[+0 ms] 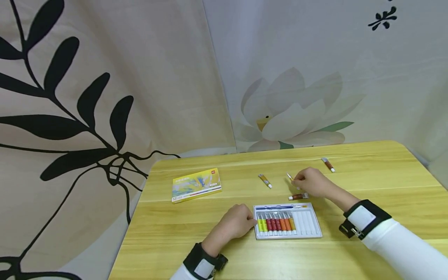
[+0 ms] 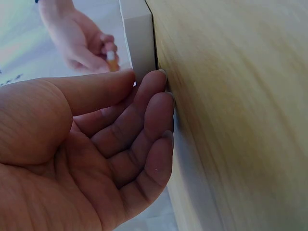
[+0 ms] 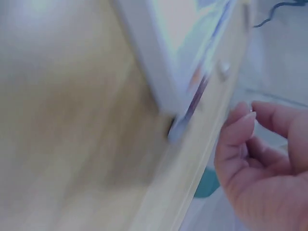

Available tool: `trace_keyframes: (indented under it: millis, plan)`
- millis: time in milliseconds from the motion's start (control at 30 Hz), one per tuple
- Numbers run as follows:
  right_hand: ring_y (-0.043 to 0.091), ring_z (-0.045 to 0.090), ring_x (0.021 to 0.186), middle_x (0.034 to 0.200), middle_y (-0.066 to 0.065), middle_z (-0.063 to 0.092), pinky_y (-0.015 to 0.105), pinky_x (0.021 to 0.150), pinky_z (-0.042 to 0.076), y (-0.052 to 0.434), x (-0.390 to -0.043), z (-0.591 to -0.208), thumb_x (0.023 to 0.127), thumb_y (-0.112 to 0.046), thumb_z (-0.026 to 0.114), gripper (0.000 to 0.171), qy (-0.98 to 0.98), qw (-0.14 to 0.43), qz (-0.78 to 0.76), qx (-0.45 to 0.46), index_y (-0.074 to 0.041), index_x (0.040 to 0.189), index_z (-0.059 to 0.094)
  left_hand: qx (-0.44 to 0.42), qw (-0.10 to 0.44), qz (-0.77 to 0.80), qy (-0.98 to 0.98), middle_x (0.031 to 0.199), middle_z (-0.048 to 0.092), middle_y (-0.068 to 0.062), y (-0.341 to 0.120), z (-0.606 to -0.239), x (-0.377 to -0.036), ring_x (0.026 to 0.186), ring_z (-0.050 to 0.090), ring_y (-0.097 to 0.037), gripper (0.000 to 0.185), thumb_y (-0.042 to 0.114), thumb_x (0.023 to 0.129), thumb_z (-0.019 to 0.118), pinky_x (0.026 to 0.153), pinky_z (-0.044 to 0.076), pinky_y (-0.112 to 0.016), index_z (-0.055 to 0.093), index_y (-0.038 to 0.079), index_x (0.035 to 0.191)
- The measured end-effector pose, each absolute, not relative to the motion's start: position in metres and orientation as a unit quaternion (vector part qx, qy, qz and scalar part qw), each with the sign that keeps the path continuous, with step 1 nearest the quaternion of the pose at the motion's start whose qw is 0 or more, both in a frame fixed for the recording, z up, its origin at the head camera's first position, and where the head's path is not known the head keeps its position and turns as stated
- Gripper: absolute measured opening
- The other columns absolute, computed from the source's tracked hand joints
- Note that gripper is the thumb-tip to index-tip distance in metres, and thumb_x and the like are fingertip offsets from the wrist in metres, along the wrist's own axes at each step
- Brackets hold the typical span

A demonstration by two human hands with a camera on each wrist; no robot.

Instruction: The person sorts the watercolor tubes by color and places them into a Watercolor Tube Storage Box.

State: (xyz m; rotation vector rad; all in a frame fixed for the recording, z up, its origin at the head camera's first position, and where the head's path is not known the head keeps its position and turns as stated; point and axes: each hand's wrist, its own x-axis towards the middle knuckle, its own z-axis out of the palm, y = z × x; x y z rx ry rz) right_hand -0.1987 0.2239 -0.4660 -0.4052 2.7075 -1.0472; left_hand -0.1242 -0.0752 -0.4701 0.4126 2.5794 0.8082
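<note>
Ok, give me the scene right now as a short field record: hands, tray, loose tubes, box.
left hand: rests against the left edge of the tray, fingers relaxed
right hand: pinches a small paint tube above the table
tray: white, tubes in its left slots, right slots bare, a brush along the top
loose tubes: one left of the right hand, one below it, one far right
box: yellow, flat, left on the table

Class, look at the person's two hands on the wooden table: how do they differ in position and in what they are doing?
The left hand rests against the left edge of the white paint tray and holds nothing; the right hand is further back, beyond the tray, and pinches a small paint tube. The left hand's fingers lie loosely curled, the right hand's pinched together. Both wear black-and-white wrist straps.
</note>
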Motion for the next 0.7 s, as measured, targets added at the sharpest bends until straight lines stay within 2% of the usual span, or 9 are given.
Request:
trace_keyframes:
  millis: [100, 200, 367, 567, 700]
  plan:
    - [0.013, 0.047, 0.053, 0.067, 0.007, 0.064, 0.025, 0.048, 0.033, 0.224, -0.182, -0.460, 0.104, -0.016, 0.063, 0.023, 0.897, 0.134, -0.407, -0.109, 0.000, 0.094, 0.076, 0.150, 0.202, 0.286, 0.924, 0.052, 0.040, 0.007, -0.076, -0.471, -0.125, 0.047, 0.038, -0.009, 0.042, 0.018, 0.100, 0.072, 0.048, 0.029, -0.024, 0.065, 0.008, 0.060]
    - [0.017, 0.055, 0.055, 0.066, 0.006, 0.065, 0.025, 0.047, 0.038, 0.219, -0.161, -0.457, 0.102, -0.017, 0.066, 0.022, 0.891, 0.127, -0.429, -0.079, -0.001, 0.092, 0.077, 0.153, 0.203, 0.284, 0.924, 0.052, 0.039, 0.007, -0.076, -0.471, -0.125, 0.047, 0.038, -0.008, 0.043, 0.019, 0.101, 0.072, 0.048, 0.029, -0.024, 0.064, 0.008, 0.059]
    - [0.019, 0.059, 0.054, 0.065, 0.006, 0.066, 0.028, 0.047, 0.045, 0.211, -0.129, -0.458, 0.098, -0.017, 0.071, 0.018, 0.889, 0.112, -0.442, -0.043, -0.002, 0.093, 0.078, 0.160, 0.196, 0.283, 0.925, 0.052, 0.040, 0.007, -0.075, -0.471, -0.125, 0.047, 0.038, -0.008, 0.042, 0.018, 0.100, 0.072, 0.048, 0.030, -0.024, 0.066, 0.010, 0.060]
    - [0.015, 0.058, 0.054, 0.063, 0.000, 0.065, 0.026, 0.047, 0.040, 0.201, -0.100, -0.466, 0.095, -0.016, 0.074, 0.018, 0.896, 0.111, -0.428, -0.029, -0.009, 0.079, 0.076, 0.160, 0.195, 0.282, 0.926, 0.052, 0.041, 0.007, -0.076, -0.471, -0.124, 0.048, 0.039, -0.009, 0.041, 0.018, 0.100, 0.072, 0.048, 0.030, -0.024, 0.066, 0.010, 0.060]
    - [0.008, 0.048, 0.049, 0.056, -0.005, 0.059, 0.023, 0.046, 0.034, 0.197, -0.087, -0.474, 0.093, -0.014, 0.075, 0.023, 0.900, 0.098, -0.423, -0.039, -0.013, 0.070, 0.074, 0.156, 0.197, 0.283, 0.926, 0.051, 0.040, 0.007, -0.076, -0.470, -0.123, 0.047, 0.038, -0.009, 0.042, 0.018, 0.100, 0.072, 0.048, 0.029, -0.024, 0.066, 0.009, 0.060]
